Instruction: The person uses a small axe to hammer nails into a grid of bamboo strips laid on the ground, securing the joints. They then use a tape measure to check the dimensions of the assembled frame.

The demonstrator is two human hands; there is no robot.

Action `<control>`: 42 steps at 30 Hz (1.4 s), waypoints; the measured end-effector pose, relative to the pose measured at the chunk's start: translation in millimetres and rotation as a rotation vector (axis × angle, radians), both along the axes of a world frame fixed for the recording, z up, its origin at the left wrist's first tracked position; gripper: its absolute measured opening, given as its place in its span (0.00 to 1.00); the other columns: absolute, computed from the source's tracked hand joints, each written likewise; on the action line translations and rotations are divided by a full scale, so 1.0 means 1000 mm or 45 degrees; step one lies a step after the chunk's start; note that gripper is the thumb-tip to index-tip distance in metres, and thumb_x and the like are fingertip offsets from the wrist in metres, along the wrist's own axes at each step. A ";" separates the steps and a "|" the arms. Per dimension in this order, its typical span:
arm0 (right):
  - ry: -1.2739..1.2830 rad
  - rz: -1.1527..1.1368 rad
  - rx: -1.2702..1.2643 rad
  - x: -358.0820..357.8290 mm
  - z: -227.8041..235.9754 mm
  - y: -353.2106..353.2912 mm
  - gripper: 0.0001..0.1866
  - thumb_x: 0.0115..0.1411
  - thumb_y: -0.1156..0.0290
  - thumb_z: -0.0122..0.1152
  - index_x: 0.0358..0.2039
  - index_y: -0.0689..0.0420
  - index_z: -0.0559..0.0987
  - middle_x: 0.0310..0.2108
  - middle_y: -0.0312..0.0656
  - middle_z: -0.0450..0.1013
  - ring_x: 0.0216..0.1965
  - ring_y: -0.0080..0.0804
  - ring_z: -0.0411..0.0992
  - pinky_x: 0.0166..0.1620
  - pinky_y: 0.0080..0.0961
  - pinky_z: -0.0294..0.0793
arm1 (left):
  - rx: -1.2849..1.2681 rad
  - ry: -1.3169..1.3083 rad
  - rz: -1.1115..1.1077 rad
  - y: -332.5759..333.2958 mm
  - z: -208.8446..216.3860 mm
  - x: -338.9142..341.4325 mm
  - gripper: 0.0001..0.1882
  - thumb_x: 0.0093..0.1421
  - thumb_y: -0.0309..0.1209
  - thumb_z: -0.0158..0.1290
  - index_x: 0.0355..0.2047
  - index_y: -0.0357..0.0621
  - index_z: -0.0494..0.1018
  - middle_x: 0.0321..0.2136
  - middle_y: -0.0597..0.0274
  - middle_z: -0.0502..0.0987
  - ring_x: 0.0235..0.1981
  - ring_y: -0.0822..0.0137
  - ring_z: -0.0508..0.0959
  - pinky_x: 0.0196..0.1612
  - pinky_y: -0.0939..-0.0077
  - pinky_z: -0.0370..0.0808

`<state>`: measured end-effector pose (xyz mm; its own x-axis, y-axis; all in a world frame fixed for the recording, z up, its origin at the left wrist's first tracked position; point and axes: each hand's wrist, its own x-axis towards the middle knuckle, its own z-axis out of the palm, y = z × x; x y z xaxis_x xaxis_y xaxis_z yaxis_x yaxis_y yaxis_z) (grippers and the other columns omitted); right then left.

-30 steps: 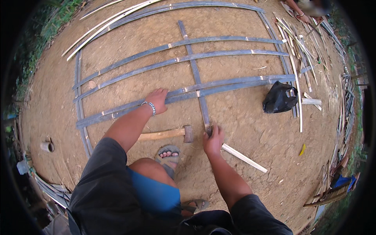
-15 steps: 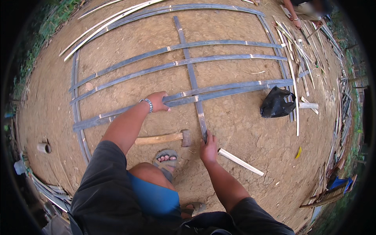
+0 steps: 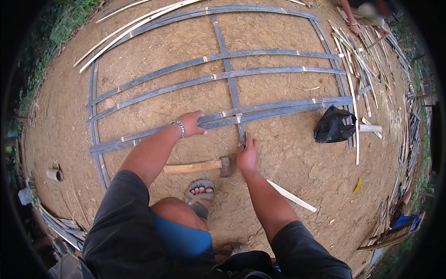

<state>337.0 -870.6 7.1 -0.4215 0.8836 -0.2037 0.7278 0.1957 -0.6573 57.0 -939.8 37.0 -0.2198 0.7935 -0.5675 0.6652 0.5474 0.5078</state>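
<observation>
A frame of dark split-bamboo slats lies on the ground. My left hand (image 3: pixel 191 124) is closed over the nearest pair of long crosswise slats (image 3: pixel 278 110), left of the middle. My right hand (image 3: pixel 248 152) grips the near end of a lengthwise slat (image 3: pixel 233 90). That slat passes the crosswise ones at the middle, and its far end meets the farthest slats (image 3: pixel 260 8). Below my hands lies a mallet (image 3: pixel 197 167) with a wooden handle and a dark head, close to my sandalled foot.
A black plastic bag (image 3: pixel 334 124) sits by the frame's right side. Pale bamboo strips (image 3: pixel 355 60) are scattered at the far right, near another person's hand (image 3: pixel 355 29). One pale strip (image 3: pixel 292 196) lies right of my right forearm. A short tube (image 3: pixel 55 175) lies at left.
My right hand has pushed the lengthwise slat away from me, so its far end now reaches the farthest slats. My left hand keeps its grip on the near crosswise pair.
</observation>
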 end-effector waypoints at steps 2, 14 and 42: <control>-0.021 -0.014 0.019 -0.001 -0.002 0.002 0.31 0.62 0.72 0.60 0.67 0.49 0.67 0.51 0.55 0.67 0.49 0.61 0.72 0.51 0.49 0.72 | 0.009 0.015 0.004 0.002 0.003 0.001 0.39 0.50 0.48 0.71 0.57 0.40 0.70 0.47 0.43 0.80 0.50 0.47 0.80 0.54 0.61 0.74; -0.206 0.018 -0.013 -0.008 0.015 0.010 0.30 0.62 0.70 0.60 0.66 0.50 0.67 0.50 0.53 0.68 0.50 0.56 0.72 0.51 0.48 0.73 | 0.087 0.019 0.000 -0.003 -0.005 0.000 0.39 0.51 0.46 0.70 0.57 0.38 0.70 0.47 0.42 0.79 0.49 0.47 0.80 0.53 0.61 0.74; -0.440 0.080 0.124 0.008 0.001 0.020 0.36 0.61 0.57 0.63 0.68 0.48 0.65 0.52 0.46 0.69 0.57 0.46 0.68 0.54 0.45 0.71 | 0.130 0.723 -0.469 -0.038 0.022 0.044 0.52 0.59 0.54 0.59 0.74 0.43 0.46 0.75 0.50 0.44 0.75 0.50 0.45 0.75 0.48 0.45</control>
<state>344.7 -850.6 7.9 -0.3968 0.8805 -0.2593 0.8881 0.2969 -0.3509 100.5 -977.8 58.6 -0.1668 0.9170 -0.3624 0.9773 0.2024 0.0623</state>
